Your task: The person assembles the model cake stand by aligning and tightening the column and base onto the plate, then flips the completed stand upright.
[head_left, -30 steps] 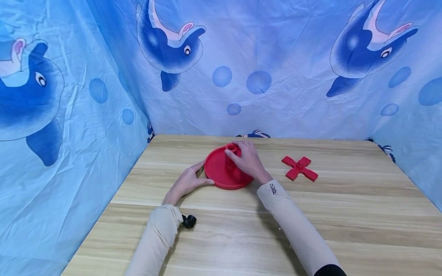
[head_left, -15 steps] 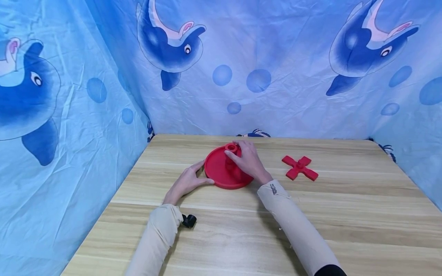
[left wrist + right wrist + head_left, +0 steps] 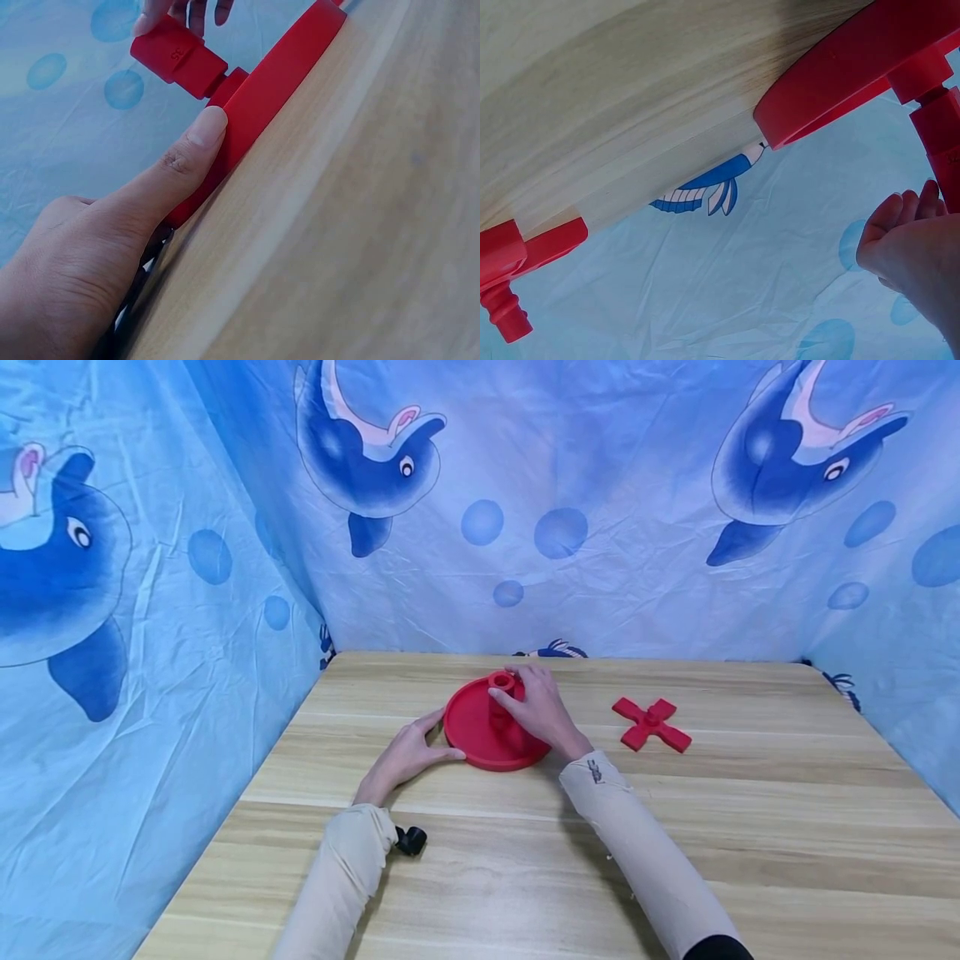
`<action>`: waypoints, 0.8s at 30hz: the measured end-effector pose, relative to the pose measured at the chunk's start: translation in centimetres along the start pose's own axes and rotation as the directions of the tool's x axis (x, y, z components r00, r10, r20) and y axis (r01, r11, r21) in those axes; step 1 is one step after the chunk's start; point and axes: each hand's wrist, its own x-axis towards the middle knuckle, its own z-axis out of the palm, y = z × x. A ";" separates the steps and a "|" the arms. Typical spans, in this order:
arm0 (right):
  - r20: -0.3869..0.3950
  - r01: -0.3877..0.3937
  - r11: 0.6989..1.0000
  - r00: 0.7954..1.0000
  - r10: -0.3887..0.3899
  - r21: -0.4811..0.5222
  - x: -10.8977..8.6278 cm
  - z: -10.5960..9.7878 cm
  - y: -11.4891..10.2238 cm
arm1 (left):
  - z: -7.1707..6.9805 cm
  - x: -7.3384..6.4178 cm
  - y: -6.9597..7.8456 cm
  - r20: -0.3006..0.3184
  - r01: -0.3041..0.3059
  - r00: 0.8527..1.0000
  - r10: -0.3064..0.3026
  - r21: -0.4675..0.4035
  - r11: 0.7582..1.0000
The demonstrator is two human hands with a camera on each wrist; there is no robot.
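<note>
A red round tray [image 3: 472,727] with a raised rim lies flat on the table. My left hand [image 3: 405,756] grips its left rim; in the left wrist view the thumb [image 3: 191,154] presses the edge. Over the tray's middle stands a hollow red tube [image 3: 176,56], upright, its small marking too unclear to read. My right hand [image 3: 542,710] holds this tube near the top between thumb and fingers. Below the tube, a narrower neck shows above a stub on the tray. A red four-armed cross [image 3: 651,723] lies to the right, apart from both hands, with a short ridged peg [image 3: 506,311].
The wooden table [image 3: 750,827] ends at a blue cloth backdrop [image 3: 600,602] printed with dolphins and bubbles. Similar cloth [image 3: 172,693] hangs along the left side. A small black device [image 3: 411,841] is worn on the left wrist.
</note>
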 end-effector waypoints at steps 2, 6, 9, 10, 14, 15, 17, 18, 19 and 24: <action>0.005 -0.010 1.000 1.000 0.010 -0.001 0.0 0.0 0.0 | 0.0 0.0 0.0 0.001 0.001 1.000 -0.001 0.000 1.000; 0.015 -0.010 1.000 1.000 0.009 0.009 -0.1 -0.2 -0.1 | 0.0 0.0 0.0 -0.001 0.000 1.000 0.000 0.001 1.000; 0.020 -0.004 1.000 1.000 0.003 0.013 -0.1 -0.3 -0.2 | 0.0 0.0 0.0 -0.002 -0.005 1.000 0.005 -0.001 1.000; 0.022 -0.002 1.000 1.000 0.002 0.013 -0.1 -0.3 -0.2 | 0.0 0.0 0.0 -0.001 -0.007 1.000 0.007 -0.002 1.000; 0.020 -0.001 1.000 1.000 0.001 0.015 -0.1 -0.2 -0.1 | 0.0 -0.1 0.0 -0.002 -0.001 1.000 0.001 0.000 1.000; 0.019 -0.004 1.000 1.000 0.004 0.015 -0.1 -0.2 -0.1 | 0.0 -0.1 0.0 -0.002 0.002 1.000 -0.002 0.001 1.000; 0.014 -0.012 1.000 1.000 0.011 0.014 -0.1 -0.2 -0.1 | 0.0 -0.1 0.0 -0.003 0.005 1.000 -0.005 0.004 1.000; 0.013 -0.015 1.000 1.000 0.015 0.013 0.0 -0.2 -0.1 | 0.0 -0.1 0.0 -0.003 0.006 1.000 -0.006 0.004 1.000; 0.014 -0.019 1.000 1.000 0.019 0.011 0.0 -0.2 -0.1 | 0.0 -0.1 0.0 -0.003 0.006 1.000 -0.006 0.004 1.000; 0.033 -0.024 1.000 0.999 0.024 0.009 0.0 -0.3 -0.1 | -0.1 -0.1 0.0 -0.003 -0.003 1.000 0.003 -0.001 1.000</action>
